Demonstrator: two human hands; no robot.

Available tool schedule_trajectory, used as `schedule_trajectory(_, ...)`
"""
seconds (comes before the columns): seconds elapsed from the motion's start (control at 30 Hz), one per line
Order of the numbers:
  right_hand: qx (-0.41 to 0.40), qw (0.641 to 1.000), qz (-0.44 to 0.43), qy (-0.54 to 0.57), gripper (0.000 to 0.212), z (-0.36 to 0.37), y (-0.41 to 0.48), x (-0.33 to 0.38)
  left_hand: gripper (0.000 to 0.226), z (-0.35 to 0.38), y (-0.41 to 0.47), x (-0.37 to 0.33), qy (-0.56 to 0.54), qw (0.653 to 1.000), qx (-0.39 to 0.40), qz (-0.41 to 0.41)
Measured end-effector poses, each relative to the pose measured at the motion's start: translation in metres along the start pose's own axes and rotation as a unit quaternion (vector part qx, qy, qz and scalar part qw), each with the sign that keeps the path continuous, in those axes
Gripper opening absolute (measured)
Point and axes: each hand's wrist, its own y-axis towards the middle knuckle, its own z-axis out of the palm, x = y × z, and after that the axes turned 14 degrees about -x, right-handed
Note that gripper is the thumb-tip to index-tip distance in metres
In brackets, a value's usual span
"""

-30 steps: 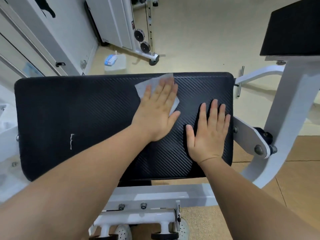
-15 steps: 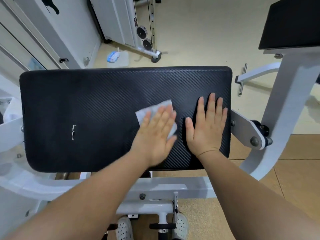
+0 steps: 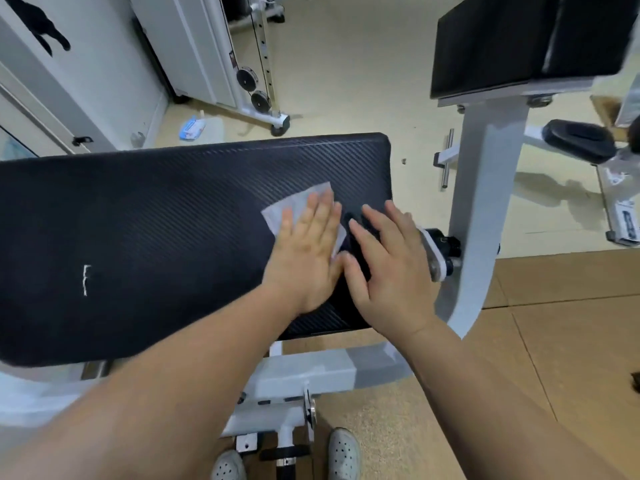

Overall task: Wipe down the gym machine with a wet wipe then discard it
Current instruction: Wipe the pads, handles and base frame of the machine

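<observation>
The gym machine's black pad point(image 3: 138, 237) spans the view from 9 o'clock to centre. It sits on a white frame point(image 3: 485, 188) whose upright rises at 3 o'clock to a second black pad point(image 3: 491, 46) at 1 o'clock. The left grip point(image 3: 308, 258) lies flat on the big pad's right part, fingers straight, pressing the wet wipe point(image 3: 291, 206), whose corner pokes out toward 11 o'clock. Just beside it at 3 o'clock, the right grip point(image 3: 388, 271) is over the pad's end, fingers straight and spread, holding nothing. A wipes pack point(image 3: 194, 128) lies on the floor at 11 o'clock.
</observation>
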Motion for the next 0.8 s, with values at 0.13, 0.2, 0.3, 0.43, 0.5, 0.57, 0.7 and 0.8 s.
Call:
schedule_trajectory(0.13,0.011,0.989,-0.039,-0.145,0.043,-0.028,-0.006,-0.016,0.073,0.020,-0.066,-0.045,0.025,0.999,0.027,0.033)
schedule_trajectory(0.2,0.042,0.982,-0.023,-0.182,0.048,-0.037,-0.006,-0.026,0.074,0.024,-0.089,-0.047,0.008,0.998,0.036,0.047)
schedule_trajectory(0.3,0.063,0.986,-0.008,-0.151,0.050,-0.037,0.000,-0.038,0.075,0.025,-0.106,-0.045,-0.007,0.997,0.050,0.050)
schedule_trajectory(0.43,0.036,0.993,-0.036,-0.110,0.036,-0.025,0.000,-0.050,0.075,0.020,-0.078,-0.040,-0.008,0.998,0.044,0.046)
schedule_trajectory(0.5,0.000,0.993,-0.055,-0.108,0.031,-0.019,-0.004,-0.055,0.076,0.009,-0.040,-0.033,-0.002,1.000,0.027,0.014)
schedule_trajectory(0.57,-0.034,0.990,-0.074,-0.113,0.030,-0.014,-0.008,-0.057,0.075,-0.004,0.005,-0.022,-0.011,1.000,0.018,-0.024)
schedule_trajectory(0.7,-0.078,0.985,-0.104,-0.112,0.030,-0.009,-0.008,-0.060,0.076,-0.028,0.087,0.008,-0.009,0.998,0.026,-0.053)
schedule_trajectory(0.8,-0.099,0.982,-0.109,-0.118,0.027,-0.008,-0.007,-0.061,0.076,-0.028,0.108,0.009,-0.004,0.999,0.010,-0.040)
